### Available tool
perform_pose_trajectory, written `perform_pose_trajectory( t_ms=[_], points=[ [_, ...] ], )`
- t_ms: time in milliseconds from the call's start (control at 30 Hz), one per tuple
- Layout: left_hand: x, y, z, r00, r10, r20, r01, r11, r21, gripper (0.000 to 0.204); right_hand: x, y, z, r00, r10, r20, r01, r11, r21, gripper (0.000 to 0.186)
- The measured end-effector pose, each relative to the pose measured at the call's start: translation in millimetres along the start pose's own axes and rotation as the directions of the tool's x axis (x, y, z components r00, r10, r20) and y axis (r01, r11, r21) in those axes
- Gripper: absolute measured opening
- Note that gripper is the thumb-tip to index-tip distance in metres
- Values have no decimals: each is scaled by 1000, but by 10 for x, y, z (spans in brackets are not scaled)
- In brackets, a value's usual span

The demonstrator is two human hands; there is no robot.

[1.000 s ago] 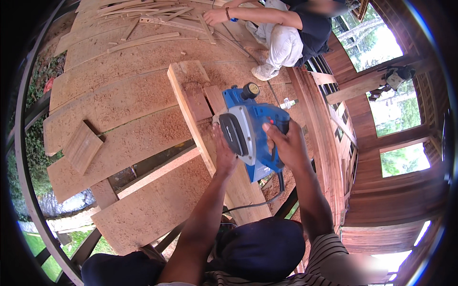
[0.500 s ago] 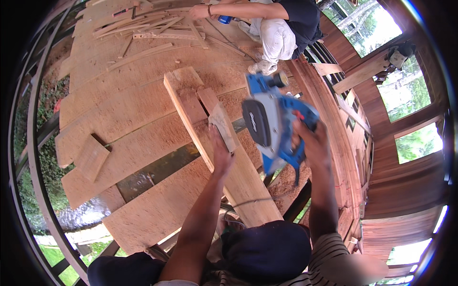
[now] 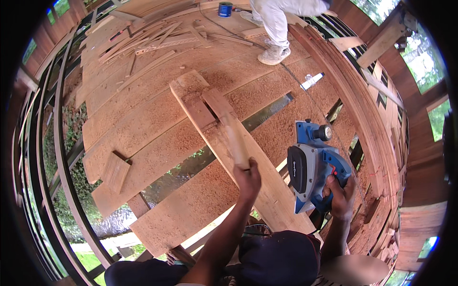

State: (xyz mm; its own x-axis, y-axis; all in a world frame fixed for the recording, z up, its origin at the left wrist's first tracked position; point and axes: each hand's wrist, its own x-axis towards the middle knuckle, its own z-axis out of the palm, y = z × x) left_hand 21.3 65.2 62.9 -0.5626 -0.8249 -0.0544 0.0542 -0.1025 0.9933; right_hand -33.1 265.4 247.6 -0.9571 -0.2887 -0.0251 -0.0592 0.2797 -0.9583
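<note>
My left hand (image 3: 248,178) grips the lower end of a short, pale wood piece (image 3: 234,145), blurred by motion, over a long light board (image 3: 279,200). At that board's far end lie reddish wood blocks (image 3: 202,110) with a dark slot between them and sawdust on them. My right hand (image 3: 339,198) is closed round the handle of a blue electric planer (image 3: 310,157), held to the right of the board, with its black side cover facing left. The planer's underside is hidden.
A co-worker's white-trousered leg (image 3: 274,26), blue can (image 3: 225,9), wood strips (image 3: 157,43) and black cord (image 3: 243,38) lie ahead. A white bottle (image 3: 312,81) and long planks (image 3: 362,143) are right. A square offcut (image 3: 117,171) is left. The plank floor (image 3: 176,214) has open gaps over water.
The planer has moved right and down from over the board. My left hand has drawn the short piece toward me. The co-worker now shows higher in view, upper body out of frame.
</note>
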Motion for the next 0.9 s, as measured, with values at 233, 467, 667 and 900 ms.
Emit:
perform_pose_trajectory(
  t_ms=[233, 467, 667, 900],
  points=[
    [123, 621, -548, 939, -341, 49, 237, 536, -811, 50, -38, 253, 8, 999, -13, 52, 15, 999, -39, 25],
    [59, 761, -844, 950, -302, 80, 219, 465, -858, 55, -141, 257, 255, 983, 30, 181, -28, 1000, -10, 27],
    [39, 833, -1035, 982, -186, 22, 96, 400, -912, 62, -177, 313, 445, 973, 35, 228, -53, 996, 71, 19],
    [222, 559, -2301, 992, -34, 126, 121, 600, -791, 80, -239, 457, 739, 955, 82, 285, -130, 980, 152, 20]
  ],
)
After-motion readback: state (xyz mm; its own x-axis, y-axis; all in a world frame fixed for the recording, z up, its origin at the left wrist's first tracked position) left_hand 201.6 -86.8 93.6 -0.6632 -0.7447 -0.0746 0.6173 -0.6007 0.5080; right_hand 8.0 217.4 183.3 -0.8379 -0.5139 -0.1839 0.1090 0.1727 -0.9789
